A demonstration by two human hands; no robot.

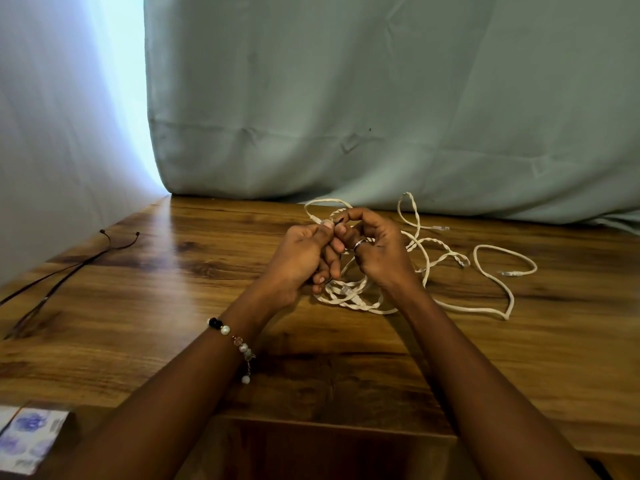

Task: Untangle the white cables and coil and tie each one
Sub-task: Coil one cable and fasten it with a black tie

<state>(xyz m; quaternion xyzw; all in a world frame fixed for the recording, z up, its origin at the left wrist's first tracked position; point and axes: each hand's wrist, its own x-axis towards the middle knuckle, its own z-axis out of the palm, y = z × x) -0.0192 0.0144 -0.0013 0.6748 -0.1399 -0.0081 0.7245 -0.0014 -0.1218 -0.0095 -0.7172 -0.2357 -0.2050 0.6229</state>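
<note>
**Both hands on the cable bundle, loose loops lying to the right**

Head view: I see the left hand [304, 252] and the right hand [375, 249] close together above the wooden table [173, 306], thumbs almost touching. Both have the fingers curled. Between the thumbs a thin dark tie [337, 223] is pinched, and the white cables [446, 258] pass under and through the fingers; I cannot tell exactly which strand each hand grips. A small coil lies just below the hands, with a clear plug in it. The remaining loops spread to the right and behind, with their long axis running across the table away from the right wrist, so the right hand is nearer to them. I judge that the next pull should go to that side. Two dark spare ties [69, 268] lie well apart at the left edge.
</note>
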